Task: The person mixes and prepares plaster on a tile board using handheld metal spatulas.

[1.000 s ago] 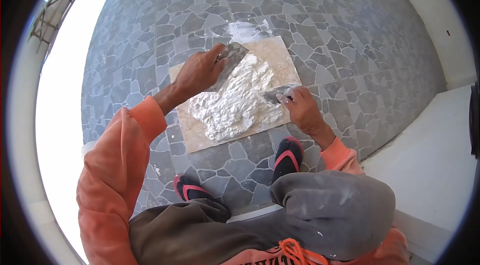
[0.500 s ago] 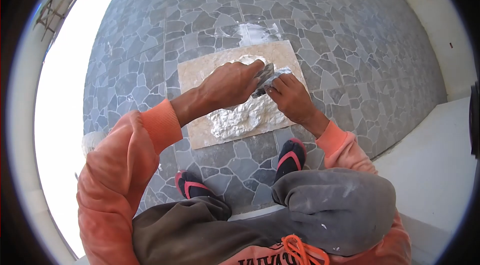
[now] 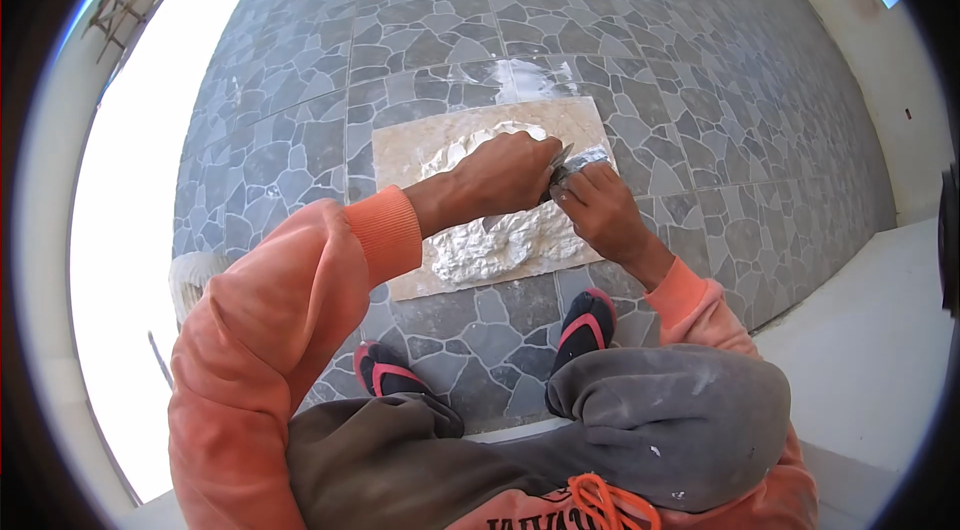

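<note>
My left hand (image 3: 510, 173) is closed around a thin grey metal blade (image 3: 561, 158), like a putty knife, whose tip sticks out past the fingers. Close beside it, the fingers of my right hand (image 3: 606, 210) pinch a crinkled silvery packet (image 3: 588, 160). The two hands nearly meet, with the blade against the packet, and a dark part shows between them. Beneath both hands spreads a thick mound of white paste (image 3: 510, 245), heaped on a beige square board (image 3: 410, 135). My left hand and forearm hide the middle of the mound.
Grey stone-patterned floor tiles (image 3: 420, 40) surround the board, with a white smear (image 3: 530, 80) beyond its far edge. My feet in dark socks and pink-strapped sandals (image 3: 585, 325) stand on the near side. A whitish container (image 3: 195, 280) is at the left, a pale wall (image 3: 870, 300) at the right.
My left hand has turned and shifted a little right, so less of the blade shows. My right hand still pinches the packet. The whole view has shifted slightly.
</note>
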The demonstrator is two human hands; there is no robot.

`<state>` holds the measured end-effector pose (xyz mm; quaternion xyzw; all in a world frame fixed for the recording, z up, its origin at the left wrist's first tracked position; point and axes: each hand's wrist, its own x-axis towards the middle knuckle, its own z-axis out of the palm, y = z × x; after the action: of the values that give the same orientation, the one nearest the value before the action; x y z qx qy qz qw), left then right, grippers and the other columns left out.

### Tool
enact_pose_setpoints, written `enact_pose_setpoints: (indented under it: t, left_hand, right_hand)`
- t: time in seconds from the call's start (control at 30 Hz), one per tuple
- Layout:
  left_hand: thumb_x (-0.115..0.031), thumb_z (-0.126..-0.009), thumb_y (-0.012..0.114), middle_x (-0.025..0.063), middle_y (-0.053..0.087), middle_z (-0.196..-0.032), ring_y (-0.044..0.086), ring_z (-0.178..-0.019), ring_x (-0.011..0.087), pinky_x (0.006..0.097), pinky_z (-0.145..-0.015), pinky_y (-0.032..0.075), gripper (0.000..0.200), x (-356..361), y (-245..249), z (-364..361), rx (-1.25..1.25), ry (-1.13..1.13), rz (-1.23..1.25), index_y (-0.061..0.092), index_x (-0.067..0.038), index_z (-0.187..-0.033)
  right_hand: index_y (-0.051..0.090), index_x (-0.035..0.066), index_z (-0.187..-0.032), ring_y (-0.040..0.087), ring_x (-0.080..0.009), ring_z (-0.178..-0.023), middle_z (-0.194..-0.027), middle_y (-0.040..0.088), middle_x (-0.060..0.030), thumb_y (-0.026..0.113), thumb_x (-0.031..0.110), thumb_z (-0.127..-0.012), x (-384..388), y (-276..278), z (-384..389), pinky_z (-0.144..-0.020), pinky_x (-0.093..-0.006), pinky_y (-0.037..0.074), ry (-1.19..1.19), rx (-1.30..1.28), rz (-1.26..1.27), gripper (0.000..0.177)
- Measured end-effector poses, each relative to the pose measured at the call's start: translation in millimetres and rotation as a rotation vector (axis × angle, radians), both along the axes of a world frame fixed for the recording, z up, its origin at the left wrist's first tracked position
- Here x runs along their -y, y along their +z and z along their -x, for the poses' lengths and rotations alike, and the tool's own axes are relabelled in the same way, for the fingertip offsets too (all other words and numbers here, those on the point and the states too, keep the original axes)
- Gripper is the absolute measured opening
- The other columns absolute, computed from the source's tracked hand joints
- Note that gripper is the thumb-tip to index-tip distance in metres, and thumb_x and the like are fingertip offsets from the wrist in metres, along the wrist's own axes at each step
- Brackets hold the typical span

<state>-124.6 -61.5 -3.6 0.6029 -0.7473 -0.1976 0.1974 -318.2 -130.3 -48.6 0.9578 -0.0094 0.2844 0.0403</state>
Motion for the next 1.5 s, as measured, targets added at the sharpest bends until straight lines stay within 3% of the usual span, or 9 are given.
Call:
enact_pose_setpoints:
  t: [0.27, 0.47, 0.6, 0.7, 1.0, 1.13, 1.33, 1.43, 1.5]
  left_hand:
    - [-0.015, -0.090, 0.059, 0.0248, 0.068, -0.081, 0.068, -0.076, 0.0387, 0.0487, -0.071, 0.051, 0.027, 1.6, -20.2, -33.8, 0.148, 0.142, -0.123, 0.062, -0.001, -0.114]
    - [-0.007, -0.090, 0.057, 0.0137, 0.065, -0.090, 0.065, -0.079, 0.0348, 0.0465, -0.067, 0.051, 0.011, -21.2, -39.1, -66.7, 0.198, 0.014, 0.105, 0.060, -0.004, -0.099]
    - [0.001, -0.085, 0.058, 0.0106, 0.060, -0.089, 0.064, -0.077, 0.0306, 0.0404, -0.066, 0.053, 0.014, -31.4, -42.2, -74.2, 0.218, -0.116, 0.209, 0.059, -0.005, -0.098]
    - [-0.003, -0.085, 0.066, 0.0093, 0.063, -0.098, 0.067, -0.087, 0.0273, 0.0372, -0.070, 0.058, 0.014, -37.1, -42.2, -76.6, 0.272, -0.175, 0.298, 0.061, -0.005, -0.098]
    - [0.003, -0.078, 0.066, 0.0084, 0.059, -0.109, 0.065, -0.096, 0.0271, 0.0352, -0.075, 0.060, 0.025, -47.4, -30.4, -74.6, 0.313, -0.288, 0.359, 0.057, -0.008, -0.099]
    - [-0.005, -0.081, 0.063, 0.0063, 0.054, -0.106, 0.061, -0.099, 0.0238, 0.0338, -0.078, 0.059, 0.021, -52.3, -23.5, -61.9, 0.318, -0.389, 0.360, 0.052, -0.011, -0.098]
    - [-0.001, -0.082, 0.067, 0.0108, 0.061, -0.104, 0.065, -0.093, 0.0286, 0.0373, -0.076, 0.057, 0.023, -58.6, -17.3, -71.1, 0.196, -0.206, 0.410, 0.055, -0.006, -0.101]
    - [-0.007, -0.093, 0.059, 0.0148, 0.061, -0.097, 0.065, -0.087, 0.0336, 0.0400, -0.074, 0.056, 0.015, -50.3, -6.6, -76.1, 0.050, 0.074, 0.285, 0.055, -0.002, -0.107]
    - [-0.010, -0.094, 0.058, 0.0162, 0.063, -0.102, 0.065, -0.088, 0.0350, 0.0421, -0.076, 0.055, 0.021, -41.9, -6.2, -79.1, 0.044, 0.104, 0.276, 0.056, 0.000, -0.112]
  right_hand:
    - [0.062, 0.000, -0.086, 0.056, -0.0277, -0.083, -0.082, 0.055, -0.0105, 0.061, 0.006, -0.076, -8.5, 2.2, 25.8, -0.074, -0.0374, 0.047, -0.168, -0.058, -0.167, 0.011]
    - [0.062, 0.001, -0.093, 0.059, -0.0353, -0.082, -0.087, 0.059, -0.0151, 0.062, 0.000, -0.079, 4.8, 6.7, 47.4, -0.071, -0.0415, 0.048, -0.424, 0.115, -0.555, 0.014]
    - [0.060, 0.001, -0.094, 0.060, -0.0372, -0.079, -0.085, 0.060, -0.0172, 0.063, 0.001, -0.081, -1.1, 15.2, 40.4, -0.069, -0.0426, 0.047, -0.462, 0.195, -0.822, 0.013]
    - [0.060, 0.001, -0.094, 0.060, -0.0367, -0.079, -0.084, 0.061, -0.0169, 0.064, 0.002, -0.081, -3.9, 16.9, 35.4, -0.068, -0.0421, 0.047, -0.416, 0.185, -0.807, 0.013]
    - [0.060, 0.003, -0.092, 0.061, -0.0354, -0.083, -0.086, 0.062, -0.0157, 0.062, 0.000, -0.081, 11.0, -2.8, 11.0, -0.073, -0.0426, 0.049, -0.168, 0.075, -0.705, 0.011]
    - [0.060, 0.002, -0.092, 0.060, -0.0361, -0.084, -0.087, 0.061, -0.0161, 0.063, 0.001, -0.081, 38.2, -23.8, -19.5, -0.073, -0.0425, 0.047, -0.064, 0.058, -0.711, 0.011]
    - [0.061, 0.002, -0.090, 0.060, -0.0343, -0.085, -0.089, 0.063, -0.0150, 0.065, 0.000, -0.078, 63.9, -52.4, -33.5, -0.075, -0.0422, 0.048, -0.094, 0.050, -0.458, 0.013]
    - [0.060, 0.004, -0.085, 0.059, -0.0292, -0.086, -0.085, 0.061, -0.0107, 0.061, 0.000, -0.076, 59.6, -57.2, -26.9, -0.078, -0.0398, 0.048, -0.073, 0.052, -0.290, 0.010]
    - [0.061, 0.005, -0.083, 0.059, -0.0270, -0.087, -0.085, 0.059, -0.0091, 0.059, 0.001, -0.075, 48.5, -49.6, -24.2, -0.080, -0.0390, 0.048, -0.048, 0.031, -0.211, 0.009]
